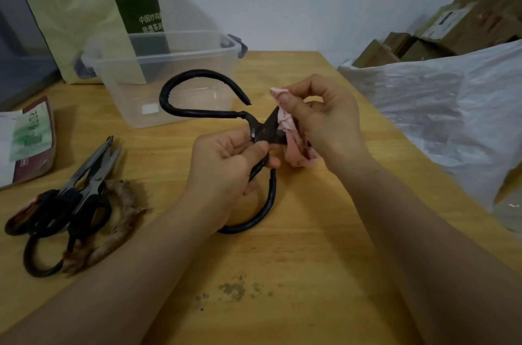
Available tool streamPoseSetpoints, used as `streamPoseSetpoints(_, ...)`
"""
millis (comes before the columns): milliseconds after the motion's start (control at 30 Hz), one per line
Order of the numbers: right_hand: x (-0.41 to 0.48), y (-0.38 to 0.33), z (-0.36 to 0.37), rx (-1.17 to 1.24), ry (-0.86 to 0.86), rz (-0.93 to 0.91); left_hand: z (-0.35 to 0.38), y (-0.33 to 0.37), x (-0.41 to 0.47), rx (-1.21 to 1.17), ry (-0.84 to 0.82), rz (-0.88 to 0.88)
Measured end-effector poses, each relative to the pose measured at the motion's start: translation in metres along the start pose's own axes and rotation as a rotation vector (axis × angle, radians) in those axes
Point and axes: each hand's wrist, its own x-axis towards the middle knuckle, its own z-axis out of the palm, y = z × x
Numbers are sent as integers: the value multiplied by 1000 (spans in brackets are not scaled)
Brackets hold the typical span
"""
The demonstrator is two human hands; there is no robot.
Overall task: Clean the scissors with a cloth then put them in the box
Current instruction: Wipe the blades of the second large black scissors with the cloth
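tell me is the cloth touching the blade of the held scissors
Touching. The head view shows the cloth, pinched in the right hand, pressed against the dark blade of the scissors that the left hand grips.

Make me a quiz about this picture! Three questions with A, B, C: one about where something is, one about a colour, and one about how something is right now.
1. Where do the spare scissors lie?
A. In a drawer
B. On the left side of the table
C. On a chair

2. What colour is the cloth?
A. Blue
B. Green
C. Pink

3. How is the clear box right now?
A. Open, with no lid on
B. Shut with a lid
C. Tipped on its side

Answers:
1 B: they lie in a pile on the wood, beside the left forearm.
2 C: the right hand holds the cloth, plainly pink, against the big black scissors that the left hand grips.
3 A: it stands upright and its top is uncovered.
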Motion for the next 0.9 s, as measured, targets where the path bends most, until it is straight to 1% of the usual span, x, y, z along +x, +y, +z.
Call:
streamPoseSetpoints(67, 2, 1, -3, -5, 70, 3, 1, 1, 0, 12, -21, 17)
streamPoseSetpoints(200, 9, 4, -9, -16, 170, 65, 2, 2, -1, 21, -51, 29)
streamPoseSetpoints(300, 14, 9, -18, -72, 280, 132, 3, 1, 1, 28, -44, 11)
streamPoseSetpoints(400, 14, 6, -28, 11, 317, 168, -2, 0, 3, -13, 2, -25)
streamPoseSetpoints(467, 12, -1, -31, 119, 237, 211, -4, 1, 4, -64, 38, -45)
streamPoseSetpoints(567, 5, -11, -23, 229, -76, 337, -4, 0, 4, -114, 63, -42)
streamPoseSetpoints(633, 0, -11, -18, 218, -219, 369, -3, 0, 4, -114, 62, -41)
streamPoseSetpoints(700, -3, -11, -15, 198, -264, 362, -3, -1, 4, -101, 54, -33)
streamPoseSetpoints(800, -2, -9, -17, 189, -283, 335, -4, -2, 4, -69, 51, -11)
streamPoseSetpoints(900, -2, -9, -20, 166, -347, 354, -3, -4, 3, -31, 44, 11)
